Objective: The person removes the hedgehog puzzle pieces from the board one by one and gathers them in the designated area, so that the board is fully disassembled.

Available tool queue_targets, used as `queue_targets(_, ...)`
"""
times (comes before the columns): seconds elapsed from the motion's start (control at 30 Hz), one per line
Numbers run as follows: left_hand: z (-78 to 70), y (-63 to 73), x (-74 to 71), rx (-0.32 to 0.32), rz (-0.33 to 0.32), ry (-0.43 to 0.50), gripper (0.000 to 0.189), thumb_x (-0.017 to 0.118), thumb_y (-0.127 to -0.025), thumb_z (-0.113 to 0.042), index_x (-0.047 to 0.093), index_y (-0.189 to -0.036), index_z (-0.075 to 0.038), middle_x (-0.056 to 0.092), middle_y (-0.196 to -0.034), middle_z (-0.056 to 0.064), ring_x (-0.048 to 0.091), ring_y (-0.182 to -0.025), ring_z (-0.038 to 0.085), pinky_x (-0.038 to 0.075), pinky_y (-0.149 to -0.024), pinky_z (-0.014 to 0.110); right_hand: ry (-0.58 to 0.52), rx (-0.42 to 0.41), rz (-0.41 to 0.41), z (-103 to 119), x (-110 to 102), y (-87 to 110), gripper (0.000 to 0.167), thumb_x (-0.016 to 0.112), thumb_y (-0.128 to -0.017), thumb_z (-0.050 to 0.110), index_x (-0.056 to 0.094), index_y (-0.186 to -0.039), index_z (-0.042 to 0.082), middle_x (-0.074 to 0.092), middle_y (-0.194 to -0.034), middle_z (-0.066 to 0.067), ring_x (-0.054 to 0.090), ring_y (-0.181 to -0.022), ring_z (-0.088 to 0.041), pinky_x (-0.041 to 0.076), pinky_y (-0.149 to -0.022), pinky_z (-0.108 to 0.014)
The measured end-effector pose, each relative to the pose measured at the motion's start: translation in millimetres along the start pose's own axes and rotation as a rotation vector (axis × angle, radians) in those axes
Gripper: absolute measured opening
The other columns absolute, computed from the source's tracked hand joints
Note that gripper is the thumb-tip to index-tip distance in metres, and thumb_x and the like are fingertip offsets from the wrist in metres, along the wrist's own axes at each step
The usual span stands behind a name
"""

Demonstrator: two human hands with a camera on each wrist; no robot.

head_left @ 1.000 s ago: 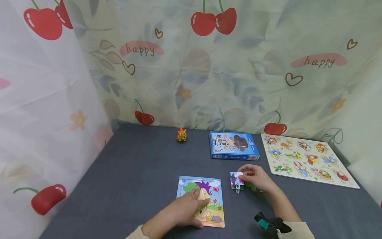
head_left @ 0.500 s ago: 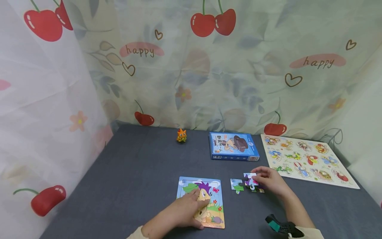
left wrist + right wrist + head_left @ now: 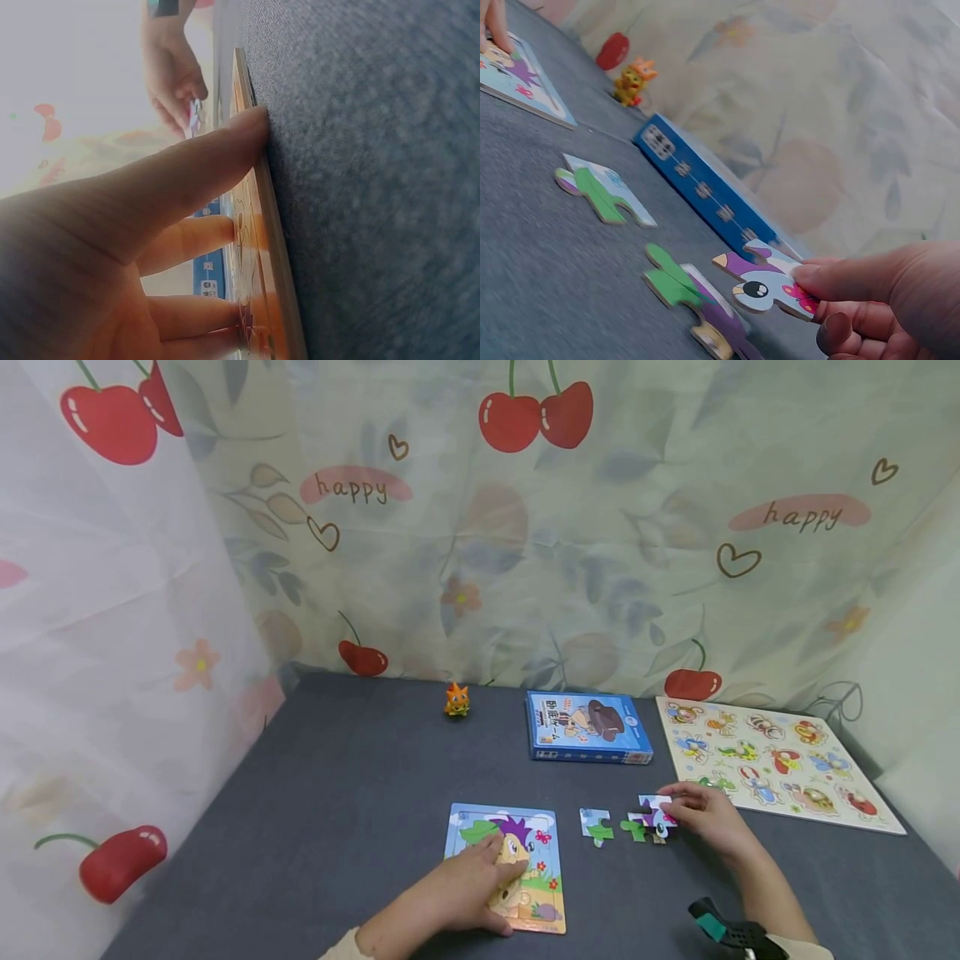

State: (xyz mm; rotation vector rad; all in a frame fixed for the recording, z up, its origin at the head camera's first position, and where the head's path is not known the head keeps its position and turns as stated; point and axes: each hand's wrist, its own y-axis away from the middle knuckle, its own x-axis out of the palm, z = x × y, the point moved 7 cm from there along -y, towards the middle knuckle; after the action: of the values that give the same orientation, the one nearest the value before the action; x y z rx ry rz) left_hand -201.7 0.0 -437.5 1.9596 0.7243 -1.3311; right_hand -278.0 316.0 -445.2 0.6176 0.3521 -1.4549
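My left hand (image 3: 471, 877) rests over the picture puzzle board (image 3: 551, 893), which shows a purple-haired cartoon animal; in the left wrist view the thumb (image 3: 217, 154) lies at its near edge and fingertips touch its top. My right hand (image 3: 708, 818) pinches a puzzle piece (image 3: 769, 289) with a printed eye and a red butterfly between thumb and fingers. Below it, partly overlapped, lies a green and purple puzzle piece (image 3: 705, 304). To the left, a blue and green puzzle piece (image 3: 597, 827) lies flat on the dark cloth.
A small orange toy figure (image 3: 457, 700) stands at the back of the table. Right of it lies a blue box (image 3: 588, 727) with a hat drawing. A white insect puzzle board (image 3: 780, 764) lies at the right, beyond my right hand. A patterned curtain (image 3: 420, 543) hangs behind.
My right hand has moved right with the pinched puzzle piece, uncovering the blue and green piece and part of the green and purple one. My left hand stays on the board.
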Motion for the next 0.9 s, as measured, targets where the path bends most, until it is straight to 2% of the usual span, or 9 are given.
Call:
queue_targets(0.2,-0.4,0.4,-0.7,0.011,-0.009,-0.007,0.073,0.075,-0.07,-0.052,0.049,-0.135,-0.029,0.038,-0.146,0.017,0.033,-0.138,0.027,0.036,-0.107,0.038,-0.03,0.039,-0.029,-16.1,-13.8,3.5,0.048,0.06,-0.091,0.034,0.054,-0.123,-0.002,0.062,-0.077,0.008,0.05,-0.069,-0.007,0.041,-0.06,-0.024)
queue_targets(0.37,-0.8,1.4,-1.4,0.013,-0.011,-0.001,0.073,0.075,-0.071,-0.051,0.05,-0.135,-0.028,0.038,-0.146,0.018,0.034,-0.138,0.028,0.036,-0.107,0.038,-0.016,0.065,-0.042,-25.8,-20.9,6.4,0.052,0.06,-0.09,0.036,0.054,-0.124,-0.003,0.063,-0.079,0.014,0.051,-0.07,-0.005,0.043,-0.061,-0.025)
queue_targets(0.9,1.6,-0.9,1.8,0.002,0.003,0.009,0.073,0.075,-0.07,-0.053,0.049,-0.135,-0.03,0.037,-0.147,0.017,0.033,-0.138,0.027,0.037,-0.107,0.039,-0.037,0.153,-0.031,-48.1,-37.4,14.6,0.05,0.061,-0.09,0.033,0.055,-0.122,-0.004,0.06,-0.074,0.014,0.049,-0.067,-0.005,0.042,-0.06,-0.025)
